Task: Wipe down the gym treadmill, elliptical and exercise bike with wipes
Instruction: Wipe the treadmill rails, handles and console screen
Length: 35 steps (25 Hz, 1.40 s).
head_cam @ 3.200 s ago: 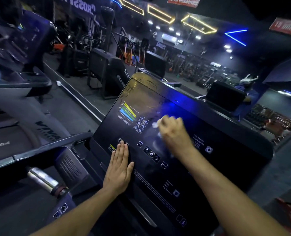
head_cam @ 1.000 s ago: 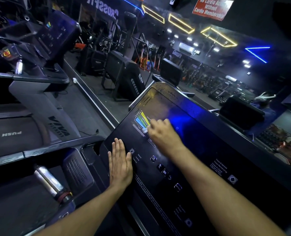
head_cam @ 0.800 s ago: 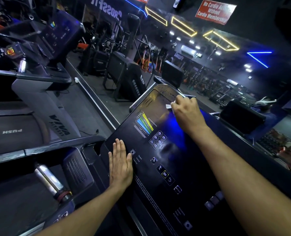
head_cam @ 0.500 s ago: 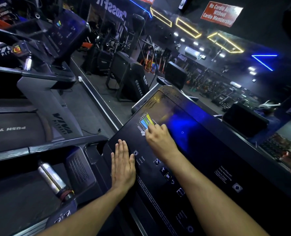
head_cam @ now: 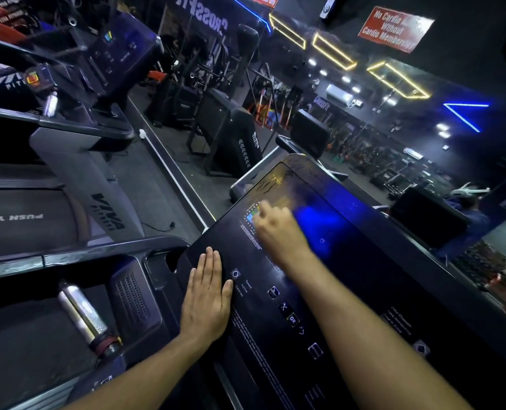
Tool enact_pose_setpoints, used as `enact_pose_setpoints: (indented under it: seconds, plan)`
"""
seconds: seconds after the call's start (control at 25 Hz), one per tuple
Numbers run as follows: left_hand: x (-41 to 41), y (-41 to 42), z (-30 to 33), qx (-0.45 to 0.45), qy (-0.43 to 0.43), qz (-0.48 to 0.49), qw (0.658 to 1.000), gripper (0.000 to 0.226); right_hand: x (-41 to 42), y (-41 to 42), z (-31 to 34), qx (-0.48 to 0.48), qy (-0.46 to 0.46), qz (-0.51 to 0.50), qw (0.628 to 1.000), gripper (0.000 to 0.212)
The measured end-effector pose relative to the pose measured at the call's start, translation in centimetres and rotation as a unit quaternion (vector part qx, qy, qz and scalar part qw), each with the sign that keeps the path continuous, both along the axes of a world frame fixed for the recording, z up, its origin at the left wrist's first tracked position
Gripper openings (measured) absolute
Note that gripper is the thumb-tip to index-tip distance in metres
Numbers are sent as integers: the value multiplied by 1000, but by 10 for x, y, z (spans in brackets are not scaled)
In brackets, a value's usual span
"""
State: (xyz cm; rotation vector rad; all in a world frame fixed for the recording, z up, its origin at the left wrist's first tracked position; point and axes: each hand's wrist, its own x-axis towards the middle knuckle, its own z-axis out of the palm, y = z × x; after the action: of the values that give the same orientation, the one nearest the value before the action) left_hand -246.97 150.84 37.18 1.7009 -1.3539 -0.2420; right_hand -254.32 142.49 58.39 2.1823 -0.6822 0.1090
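A glossy black treadmill console [head_cam: 346, 261] fills the centre, tilted, its dark panel reflecting blue light and showing smeared streaks near its top edge. A small coloured display [head_cam: 253, 216] glows at the console's upper left, with an OK button [head_cam: 292, 320] lower down. The left hand [head_cam: 207, 303] lies flat, fingers together, on the console's left edge. The right hand [head_cam: 278, 229], blurred, is curled beside the display; whether it grips a wipe cannot be told.

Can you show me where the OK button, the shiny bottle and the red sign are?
OK button [head_cam: 292, 320], head view, on its lit letters.
Bottle [head_cam: 81, 313], head view, middle of its silver body.
Red sign [head_cam: 393, 28], head view, on its white words.
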Motion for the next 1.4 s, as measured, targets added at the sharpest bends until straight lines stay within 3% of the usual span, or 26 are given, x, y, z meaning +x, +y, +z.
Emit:
enact_pose_setpoints:
  seconds: [0.08,0.2,0.28,0.4,0.44,0.56,0.72,0.8,1.0,1.12,1.24,1.4]
  plan:
    - [1,0,-1,-1,3,-6,1000,68,14,8,-41,51,67,9,996,18]
    - [2,1,0,-4,15,-14,1000,68,16,-5,-19,47,68,24,996,17]
    - [2,2,0,-5,22,-16,1000,69,8,-24,25,-19,28,-13,999,6]
    - [3,1,0,-4,27,-18,999,70,-3,-58,77,-93,-61,-10,994,27]
    - [3,1,-1,-3,25,-20,999,70,-2,-60,79,-93,-68,-19,993,23]
    - [3,-1,-4,-6,23,-20,1000,70,16,-52,40,-79,-27,-25,996,15]
    - [5,-5,-8,1,6,-23,1000,70,48,-24,-37,14,54,59,997,11]
    - [7,-3,-8,6,4,-35,999,70,52,-22,-39,25,87,47,995,12]
    - [20,8,-3,13,10,-98,995,73,31,-55,48,-58,-67,16,996,15]
    - [35,15,-3,29,-10,-153,988,72,26,-57,66,-60,-140,19,988,44]
    - [59,22,1,46,-43,-224,972,68,30,-55,57,-65,-151,-12,986,17]
    - [110,31,-13,54,-104,-244,963,68,20,-37,18,-14,-111,-17,994,18]
